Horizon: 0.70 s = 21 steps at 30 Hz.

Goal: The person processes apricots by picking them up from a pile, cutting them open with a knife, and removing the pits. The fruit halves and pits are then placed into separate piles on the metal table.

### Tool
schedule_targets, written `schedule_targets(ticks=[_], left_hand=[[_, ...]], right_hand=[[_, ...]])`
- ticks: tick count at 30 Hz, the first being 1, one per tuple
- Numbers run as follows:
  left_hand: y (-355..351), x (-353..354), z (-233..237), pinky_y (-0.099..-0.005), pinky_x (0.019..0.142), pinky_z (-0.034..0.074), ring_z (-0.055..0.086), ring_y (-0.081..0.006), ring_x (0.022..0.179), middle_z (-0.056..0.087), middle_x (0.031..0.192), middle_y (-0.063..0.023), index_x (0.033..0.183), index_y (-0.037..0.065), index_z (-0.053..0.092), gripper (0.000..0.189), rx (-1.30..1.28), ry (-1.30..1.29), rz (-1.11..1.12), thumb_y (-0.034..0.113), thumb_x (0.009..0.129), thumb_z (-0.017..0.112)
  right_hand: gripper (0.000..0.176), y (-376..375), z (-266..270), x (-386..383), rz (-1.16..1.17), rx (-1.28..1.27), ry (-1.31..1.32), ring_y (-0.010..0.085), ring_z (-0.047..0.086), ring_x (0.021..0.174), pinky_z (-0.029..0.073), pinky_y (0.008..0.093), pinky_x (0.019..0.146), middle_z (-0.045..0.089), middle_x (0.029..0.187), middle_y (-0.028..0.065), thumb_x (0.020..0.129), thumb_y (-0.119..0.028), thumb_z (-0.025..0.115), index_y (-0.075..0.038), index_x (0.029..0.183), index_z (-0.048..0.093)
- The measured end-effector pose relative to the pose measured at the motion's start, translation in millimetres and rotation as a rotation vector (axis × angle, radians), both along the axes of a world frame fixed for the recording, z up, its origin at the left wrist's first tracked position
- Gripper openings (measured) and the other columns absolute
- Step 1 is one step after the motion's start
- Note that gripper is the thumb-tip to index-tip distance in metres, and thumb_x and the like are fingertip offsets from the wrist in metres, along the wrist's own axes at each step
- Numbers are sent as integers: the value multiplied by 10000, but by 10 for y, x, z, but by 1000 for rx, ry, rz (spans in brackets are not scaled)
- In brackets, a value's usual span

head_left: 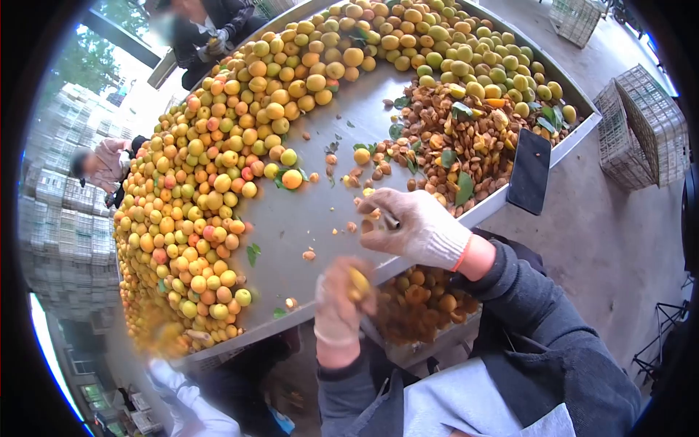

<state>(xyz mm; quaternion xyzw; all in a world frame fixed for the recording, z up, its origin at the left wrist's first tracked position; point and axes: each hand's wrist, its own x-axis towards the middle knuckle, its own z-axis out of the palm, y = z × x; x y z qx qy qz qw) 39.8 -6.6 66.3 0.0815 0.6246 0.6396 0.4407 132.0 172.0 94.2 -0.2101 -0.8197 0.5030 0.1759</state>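
Note:
My right hand (426, 227), in a white knit glove, is held over the near edge of the metal table (320, 175). Its fingers are curled around a small dark metal tool (392, 221). Lower and to the left, my gloved left hand (337, 309) is closed on a yellow apricot (358, 284), smeared by motion. Beneath both hands, below the table edge, sits a container of apricot halves (415, 295). Beyond my right hand lies a heap of brown apricot pits (466, 146) with some leaves and fruit scraps.
Whole apricots (218, 167) are piled along the table's left and far sides. A black phone (529, 171) lies on the right rim. Plastic crates (641, 127) stand on the floor at right. Other people (109, 164) work at the left, far side and near left corner.

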Motion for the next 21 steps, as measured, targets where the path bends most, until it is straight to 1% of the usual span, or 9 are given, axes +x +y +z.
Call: schedule_targets(ticks=[3,5,7,11,14,16,18,20,21], left_hand=[[-39,-24,-93,-323,803,498,620,-226,864,657,969,-156,1034,-26,602,373,270,109,-362,326,949,511],[225,-136,80,-326,881,480,614,-236,955,641,1094,-128,1113,-22,600,324,1,739,-285,240,927,560],[502,-734,-40,-345,974,435,565,-265,1106,582,1237,-129,1171,25,599,312,-176,880,-113,156,888,580],[1018,-1734,-491,-373,1035,382,461,-318,1224,493,1352,-115,1248,129,565,426,-686,1637,-154,75,825,561],[1233,-1899,-630,-353,981,430,516,-284,1156,528,1294,-111,1166,100,624,364,-969,1494,-470,41,809,578],[1219,-1835,-554,-313,901,482,583,-245,1063,581,1194,-100,1113,60,647,337,-835,1202,-278,-16,788,599],[1079,-1675,-439,-279,837,516,620,-211,967,609,1112,-93,1161,16,602,358,-606,1006,-218,-10,807,647],[844,-1425,-335,-294,821,536,628,-209,918,614,1087,-100,1219,-9,544,437,243,102,8,159,849,702],[731,-1306,-290,-294,821,536,628,-209,918,614,1087,-100,1219,-9,544,437,241,111,17,159,849,702]], right_hand=[[337,200,65,65,-109,-171,42,83,547,789,468,244,723,634,914,26,788,-145,740,-50,1092,631],[263,276,85,47,-180,-353,129,52,522,804,458,217,712,612,916,-6,819,-94,696,-37,1068,635],[215,347,52,32,-192,-478,192,40,518,807,456,209,710,601,914,-13,838,-71,661,-38,1049,641],[208,336,16,-20,-194,-392,199,45,523,792,457,203,700,589,881,-21,843,-89,677,-29,1038,641],[226,343,16,-29,-186,-379,123,36,506,748,448,207,674,582,868,-23,845,-135,703,-37,1039,643],[210,351,-23,-20,-189,-341,142,32,502,735,443,201,664,585,868,-30,838,-120,695,-39,1025,642],[191,322,-29,-8,-137,-392,135,42,508,735,449,215,666,589,861,-27,823,-95,683,-44,1002,643],[191,235,-156,-52,-118,-309,258,67,527,726,463,240,676,603,861,-2,802,-81,667,-42,987,641],[197,179,-153,-56,-90,-274,213,80,537,725,468,250,683,606,846,15,796,-81,664,-41,987,641]])
